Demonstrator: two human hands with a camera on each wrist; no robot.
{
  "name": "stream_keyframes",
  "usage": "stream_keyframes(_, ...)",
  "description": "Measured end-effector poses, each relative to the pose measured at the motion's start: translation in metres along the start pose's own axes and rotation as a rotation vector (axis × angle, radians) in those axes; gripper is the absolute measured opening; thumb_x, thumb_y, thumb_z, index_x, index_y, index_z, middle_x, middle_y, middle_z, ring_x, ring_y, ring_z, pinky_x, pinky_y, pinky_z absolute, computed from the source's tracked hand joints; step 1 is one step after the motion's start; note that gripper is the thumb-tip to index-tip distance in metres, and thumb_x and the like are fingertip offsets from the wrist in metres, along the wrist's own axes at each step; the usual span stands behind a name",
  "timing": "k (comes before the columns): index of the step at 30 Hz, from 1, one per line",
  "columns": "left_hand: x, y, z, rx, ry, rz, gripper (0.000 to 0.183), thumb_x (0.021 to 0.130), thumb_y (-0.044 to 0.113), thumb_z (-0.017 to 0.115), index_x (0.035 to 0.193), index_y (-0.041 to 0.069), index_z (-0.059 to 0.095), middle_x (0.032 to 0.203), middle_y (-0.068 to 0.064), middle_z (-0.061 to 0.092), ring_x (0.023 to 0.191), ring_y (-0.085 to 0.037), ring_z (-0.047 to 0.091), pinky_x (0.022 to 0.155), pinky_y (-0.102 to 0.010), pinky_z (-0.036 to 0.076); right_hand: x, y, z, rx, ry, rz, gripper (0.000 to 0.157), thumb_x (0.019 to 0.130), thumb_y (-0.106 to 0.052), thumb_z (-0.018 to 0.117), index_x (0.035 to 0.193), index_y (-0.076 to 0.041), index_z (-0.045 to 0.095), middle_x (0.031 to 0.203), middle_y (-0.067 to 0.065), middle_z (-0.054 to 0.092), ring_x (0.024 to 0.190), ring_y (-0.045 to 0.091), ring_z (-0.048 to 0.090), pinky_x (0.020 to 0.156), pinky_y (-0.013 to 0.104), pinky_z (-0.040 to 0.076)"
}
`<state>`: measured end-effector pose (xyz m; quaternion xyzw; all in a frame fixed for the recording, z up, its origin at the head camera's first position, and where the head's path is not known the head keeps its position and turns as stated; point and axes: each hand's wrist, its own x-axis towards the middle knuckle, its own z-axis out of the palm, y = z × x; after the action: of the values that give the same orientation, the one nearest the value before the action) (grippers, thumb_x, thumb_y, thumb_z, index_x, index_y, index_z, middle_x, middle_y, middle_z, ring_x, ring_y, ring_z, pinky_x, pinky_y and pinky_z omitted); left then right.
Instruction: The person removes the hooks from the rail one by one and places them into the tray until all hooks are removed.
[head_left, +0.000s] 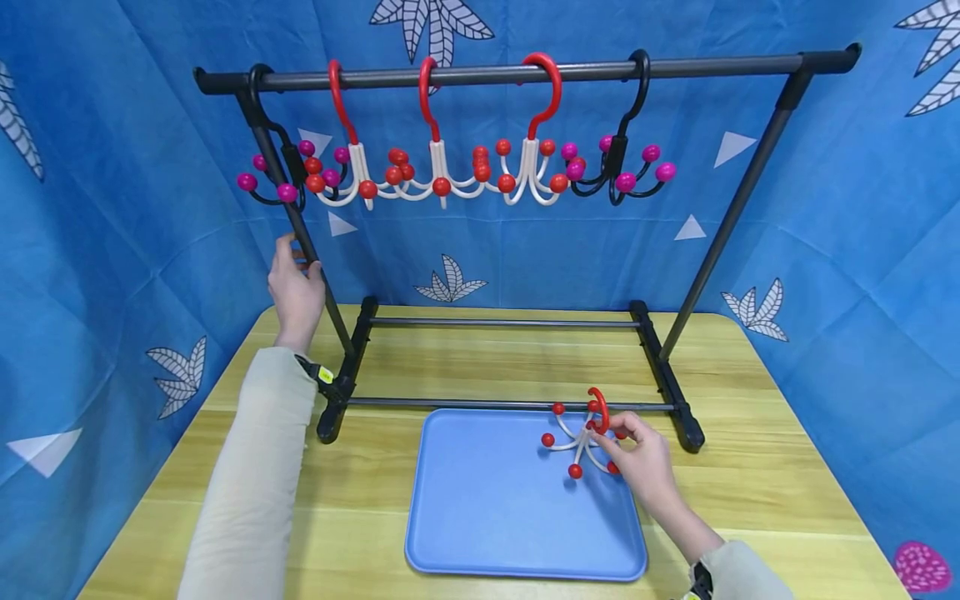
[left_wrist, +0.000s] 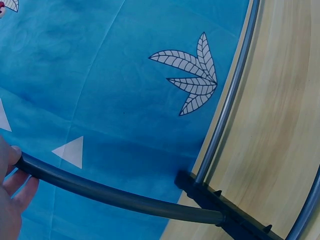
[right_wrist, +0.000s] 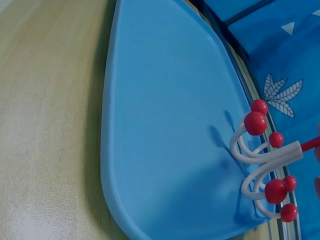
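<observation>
So the right hand (head_left: 647,458) has its fingers pinching a white hanger (right_wrist: 282,156) with red balls, right up at its red hook (head_left: 604,411). It's held just above the right side of the blue tray (head_left: 487,500), which sits on the wood-look bench (head_left: 757,500), and you can see shadows on the tray. Left hand (head_left: 295,287) has its fingers wrapped around the left post (left_wrist: 120,196) of the dark rack (head_left: 495,76). Up on the top bar hang three more white hangers (head_left: 438,158) between two black ones (head_left: 617,158) with pink balls.
</observation>
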<state>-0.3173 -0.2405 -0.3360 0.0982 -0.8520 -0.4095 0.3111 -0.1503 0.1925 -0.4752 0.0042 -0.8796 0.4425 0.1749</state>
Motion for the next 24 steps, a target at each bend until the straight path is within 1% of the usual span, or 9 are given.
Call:
stream_keyframes(3,0.0,0.0,0.0,0.002,0.003,-0.002,0.042,0.092,0.005,0.05,0.131,0.012,0.038,0.119,-0.016,0.052,0.104,-0.03,0.055,0.089,-0.042,0.044,-0.001,-0.003,-0.001,-0.064,0.002,-0.055,0.017,0.07,-0.009,0.077,0.083,-0.012,0.066,0.082,0.0,0.066,0.079,0.018,0.059,0.07,0.038,0.05)
stream_keyframes(5,-0.001,0.001,0.0,-0.001,0.008,0.0,0.041,0.091,0.005,0.05,0.131,0.011,0.039,0.119,-0.017,0.052,0.104,-0.031,0.055,0.089,-0.042,0.044,-0.001,-0.005,-0.003,-0.078,-0.019,-0.064,0.021,0.07,-0.013,0.078,0.086,-0.011,0.066,0.084,0.0,0.065,0.081,0.021,0.059,0.071,0.041,0.049)
stream_keyframes(8,-0.001,0.0,0.0,0.0,0.01,0.002,0.041,0.091,0.005,0.05,0.131,0.011,0.039,0.119,-0.017,0.052,0.104,-0.031,0.055,0.089,-0.042,0.044,0.0,-0.008,-0.006,-0.061,-0.063,-0.03,0.031,0.071,-0.024,0.078,0.094,-0.011,0.064,0.088,-0.001,0.064,0.085,0.023,0.059,0.072,0.04,0.047)
stream_keyframes(11,0.0,0.0,-0.001,-0.001,0.009,0.002,0.041,0.092,0.006,0.05,0.131,0.011,0.039,0.12,-0.017,0.052,0.104,-0.031,0.055,0.089,-0.042,0.045,0.006,-0.012,-0.011,-0.03,-0.086,-0.004,0.039,0.072,-0.035,0.076,0.1,-0.013,0.061,0.093,-0.002,0.063,0.089,0.019,0.058,0.074,0.037,0.045)
stream_keyframes(15,0.0,0.0,-0.002,-0.003,0.007,-0.003,0.042,0.092,0.006,0.05,0.131,0.012,0.038,0.121,-0.016,0.052,0.104,-0.03,0.055,0.089,-0.042,0.045,0.02,-0.018,-0.02,-0.041,-0.052,-0.066,0.036,0.074,-0.037,0.074,0.098,-0.013,0.061,0.094,0.0,0.065,0.087,0.017,0.061,0.077,0.035,0.044)
stream_keyframes(17,0.0,0.0,-0.002,0.0,0.007,-0.003,0.042,0.092,0.006,0.05,0.132,0.012,0.038,0.121,-0.016,0.052,0.105,-0.03,0.054,0.089,-0.042,0.045,0.028,-0.022,-0.025,-0.065,-0.032,-0.105,0.033,0.075,-0.036,0.073,0.097,-0.014,0.062,0.093,0.0,0.065,0.086,0.018,0.062,0.076,0.034,0.046)
stream_keyframes(20,0.001,0.0,-0.001,0.002,-0.003,-0.007,0.042,0.093,0.007,0.049,0.133,0.013,0.037,0.122,-0.016,0.051,0.106,-0.03,0.054,0.09,-0.042,0.045,0.04,-0.028,-0.035,-0.081,-0.01,-0.156,0.028,0.077,-0.032,0.072,0.096,-0.014,0.062,0.092,-0.001,0.065,0.084,0.017,0.062,0.076,0.029,0.045)
stream_keyframes(21,0.001,0.0,-0.001,0.001,-0.005,-0.008,0.043,0.093,0.007,0.049,0.133,0.014,0.037,0.123,-0.016,0.051,0.106,-0.03,0.054,0.09,-0.042,0.045,0.045,-0.03,-0.038,-0.084,0.001,-0.175,0.026,0.077,-0.03,0.072,0.095,-0.014,0.062,0.091,-0.001,0.064,0.083,0.016,0.062,0.073,0.028,0.045)
stream_keyframes(24,0.0,-0.001,0.0,-0.007,-0.001,-0.015,0.042,0.093,0.007,0.049,0.133,0.014,0.037,0.122,-0.016,0.051,0.107,-0.03,0.053,0.091,-0.043,0.044,0.06,-0.036,-0.047,-0.084,0.04,-0.246,0.02,0.078,-0.023,0.072,0.092,-0.012,0.063,0.088,0.0,0.064,0.077,0.007,0.06,0.071,0.024,0.04)
